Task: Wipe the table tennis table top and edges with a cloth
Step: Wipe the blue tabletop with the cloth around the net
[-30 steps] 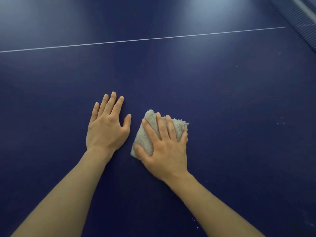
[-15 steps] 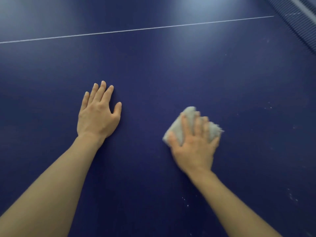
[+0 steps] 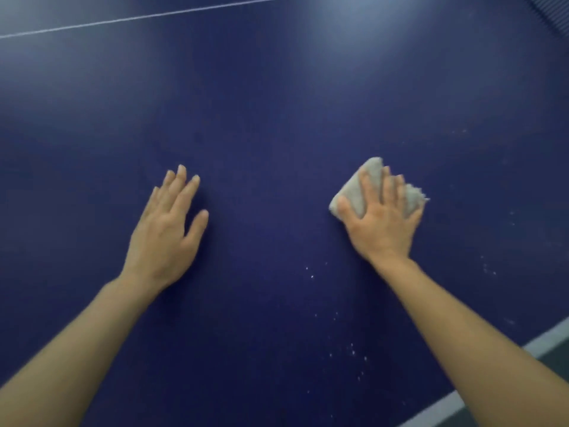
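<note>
A dark blue table tennis table top (image 3: 277, 118) fills the view. My right hand (image 3: 381, 223) lies flat on a folded grey-white cloth (image 3: 354, 189) and presses it onto the surface at the right of centre, fingers spread and straight. The cloth's far corner and its fluffy right edge stick out from under the fingers. My left hand (image 3: 166, 229) rests flat on the bare table to the left, fingers straight, holding nothing.
A thin white line (image 3: 147, 16) crosses the table at the far left. The white edge stripe (image 3: 443, 408) runs along the near right corner. Small white specks (image 3: 352, 352) dot the surface near my right forearm. The net (image 3: 551, 13) shows at the top right.
My right hand has slid the cloth to the right, away from my left hand. The view has shifted so the table's near right edge now shows.
</note>
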